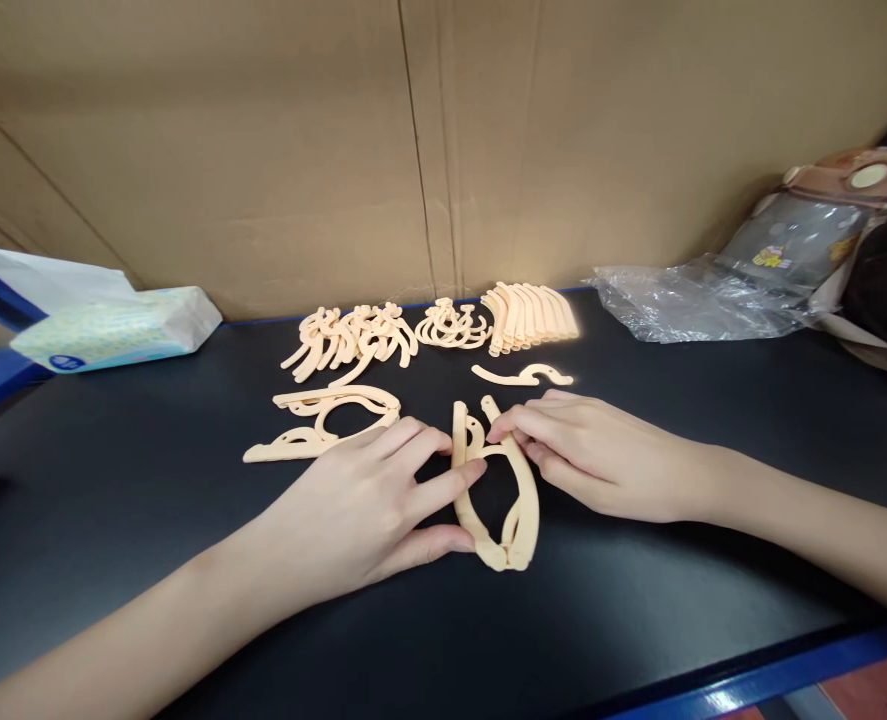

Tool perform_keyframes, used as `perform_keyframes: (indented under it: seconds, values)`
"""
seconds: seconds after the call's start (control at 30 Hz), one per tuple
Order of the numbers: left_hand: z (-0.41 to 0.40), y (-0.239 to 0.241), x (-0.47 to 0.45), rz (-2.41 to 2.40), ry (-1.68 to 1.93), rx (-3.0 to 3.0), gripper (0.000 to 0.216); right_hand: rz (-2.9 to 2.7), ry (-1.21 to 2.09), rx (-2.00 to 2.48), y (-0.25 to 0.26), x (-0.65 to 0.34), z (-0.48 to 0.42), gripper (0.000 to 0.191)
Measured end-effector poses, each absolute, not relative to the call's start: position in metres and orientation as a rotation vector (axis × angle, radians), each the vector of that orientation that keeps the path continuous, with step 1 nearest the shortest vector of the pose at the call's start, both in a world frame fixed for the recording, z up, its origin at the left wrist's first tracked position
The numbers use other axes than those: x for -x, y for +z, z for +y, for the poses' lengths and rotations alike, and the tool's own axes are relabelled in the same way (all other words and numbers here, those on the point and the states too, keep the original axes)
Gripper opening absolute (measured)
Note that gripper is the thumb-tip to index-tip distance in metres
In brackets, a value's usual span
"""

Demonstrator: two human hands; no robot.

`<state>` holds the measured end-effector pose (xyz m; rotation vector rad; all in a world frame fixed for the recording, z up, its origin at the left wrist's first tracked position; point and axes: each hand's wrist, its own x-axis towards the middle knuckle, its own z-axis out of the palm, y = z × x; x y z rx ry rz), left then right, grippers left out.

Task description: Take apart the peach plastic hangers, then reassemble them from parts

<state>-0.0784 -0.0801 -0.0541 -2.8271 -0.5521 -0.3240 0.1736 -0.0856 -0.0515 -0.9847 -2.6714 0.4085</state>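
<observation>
A cream-coloured frame of joined curved bars (525, 490) is between the two hands, over the middle of the desk (638, 600). The bars meet at the end facing the desk's front edge; their other ends point toward the back edge and stand apart. Thinner curved pieces show inside. Whether the whole frame lies flat is hard to tell.

The left hand (372, 500) holds the frame's left bar, thumb and fingers spread, one finger laid across the bar and the thumb against its lower stretch. The right hand (608, 450) grips the right bar near its far end in a narrow pinch, the other fingers curled.

Just beyond the left hand, and partly covered by it, lies a second frame (321, 418). A loose hooked piece (522, 378) lies behind the right hand.

Along the desk's back edge are three groups: a heap of curved pieces (353, 338) on the left, a small pile of thin hooks (450, 325) in the middle, and a neat row of curved bars (533, 315) on the right.

Near the back left corner sits a tissue pack (124, 330). Toward the back right corner, a crumpled clear bag (683, 300) lies by a tilted bottle (795, 235) with a brown lid. Cardboard (263, 150) rises behind the back edge.
</observation>
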Motion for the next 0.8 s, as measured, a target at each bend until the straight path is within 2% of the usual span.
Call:
perform_keyframes:
  seconds: [0.4,0.67,0.73,0.8]
  values:
    - [-0.076,-0.055,0.081,-0.624,-0.309,2.827,0.041,-2.714,0.232,1.087,-0.051,-0.171,-0.086,0.019]
    - [-0.075,-0.053,0.082,-0.64,-0.325,2.779,0.044,-2.67,0.474,0.928,-0.051,-0.175,-0.082,0.019]
    - [-0.075,-0.053,0.081,-0.651,-0.33,2.777,0.043,-2.607,0.368,0.963,-0.05,-0.18,-0.076,0.021]
    - [-0.075,-0.053,0.082,-0.659,-0.344,2.775,0.043,-2.561,0.125,1.05,-0.048,-0.187,-0.069,0.024]
